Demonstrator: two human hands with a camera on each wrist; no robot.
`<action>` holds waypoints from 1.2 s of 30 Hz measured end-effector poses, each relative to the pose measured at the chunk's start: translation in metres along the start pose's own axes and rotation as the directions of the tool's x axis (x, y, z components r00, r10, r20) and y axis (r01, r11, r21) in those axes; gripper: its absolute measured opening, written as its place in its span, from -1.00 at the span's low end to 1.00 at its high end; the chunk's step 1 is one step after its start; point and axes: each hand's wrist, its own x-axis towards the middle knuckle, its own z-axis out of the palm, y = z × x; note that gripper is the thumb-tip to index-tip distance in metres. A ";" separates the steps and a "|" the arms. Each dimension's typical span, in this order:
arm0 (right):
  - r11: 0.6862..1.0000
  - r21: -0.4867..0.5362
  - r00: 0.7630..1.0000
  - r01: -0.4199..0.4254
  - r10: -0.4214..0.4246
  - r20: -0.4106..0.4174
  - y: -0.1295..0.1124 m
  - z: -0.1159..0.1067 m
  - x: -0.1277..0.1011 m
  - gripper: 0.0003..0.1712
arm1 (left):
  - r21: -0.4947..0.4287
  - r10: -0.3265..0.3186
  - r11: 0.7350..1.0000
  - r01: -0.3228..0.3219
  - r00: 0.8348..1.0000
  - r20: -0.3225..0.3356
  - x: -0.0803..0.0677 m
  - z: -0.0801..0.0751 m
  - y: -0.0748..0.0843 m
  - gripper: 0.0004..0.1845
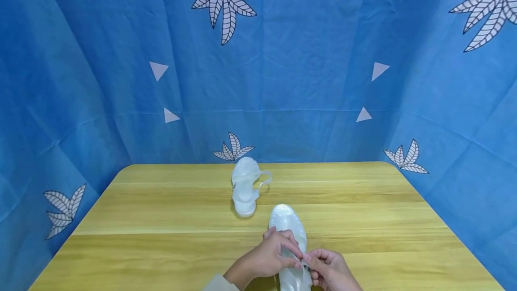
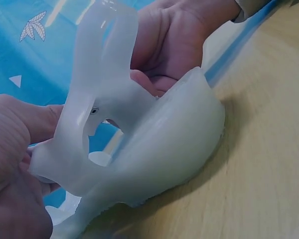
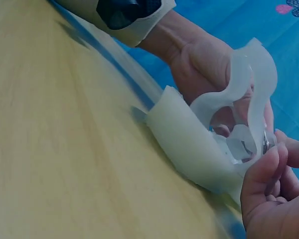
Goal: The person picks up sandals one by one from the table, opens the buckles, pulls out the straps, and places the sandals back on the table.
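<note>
Translucent white plastic is what both hands work on: a jelly sandal point(image 1: 291, 246) lies at the near edge of the wooden worktop point(image 1: 161, 219), its toe pointing away from the person. The left hand point(image 1: 268, 255) is over the middle of the sandal, and its thumb and fingers are curled to pinch the ankle strap point(image 2: 97, 74). The right hand point(image 1: 331, 271) comes from the other side; its fingers are bent too and pinch the same strap at a small metal buckle point(image 1: 304, 263), so both grips are closed on the strap and meet there, almost touching. In the wrist views the strap stands up above the heel cup point(image 2: 179, 144), which rests on the wood. A pale sleeve cuff point(image 3: 139, 22) covers the left wrist.

Farther away, near the middle of the worktop, a second sandal point(image 1: 245, 186) of the same kind lies alone, well apart from the hands. Behind the worktop hangs a blue cloth point(image 1: 307, 66) printed with white leaves and small triangles.
</note>
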 end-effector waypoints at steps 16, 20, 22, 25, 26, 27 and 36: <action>0.994 -0.111 0.987 0.011 -0.029 -0.156 0.004 0.007 0.002 -0.84 | 0.034 -0.023 0.999 0.023 0.999 0.028 0.004 0.000 0.004 -0.91; 0.998 -0.061 0.996 -0.010 0.004 -0.091 0.002 0.003 0.002 -0.85 | 0.037 -0.043 0.998 0.042 0.999 0.027 0.003 -0.002 0.003 -0.91; 0.999 -0.034 1.000 -0.023 0.023 -0.005 0.000 -0.004 0.001 -0.88 | 0.040 -0.060 0.997 0.059 0.998 0.025 0.001 -0.002 0.002 -0.91; 1.000 -0.001 0.993 -0.031 0.031 0.113 -0.001 -0.015 -0.003 -0.89 | 0.038 -0.064 0.997 0.063 0.998 0.025 -0.001 -0.002 0.001 -0.90; 0.999 0.009 0.989 -0.032 0.030 0.143 -0.001 -0.018 -0.003 -0.88 | 0.034 -0.062 0.998 0.061 0.998 0.025 -0.002 -0.002 0.000 -0.91; 0.999 0.021 0.986 -0.033 0.029 0.167 -0.001 -0.021 -0.003 -0.88 | 0.032 -0.056 0.998 0.055 0.998 0.024 -0.002 -0.002 0.000 -0.91; 0.999 0.054 0.996 -0.001 -0.004 0.092 0.002 -0.016 0.000 -0.95 | 0.040 -0.028 0.999 0.027 0.999 0.026 -0.002 -0.003 0.000 -0.91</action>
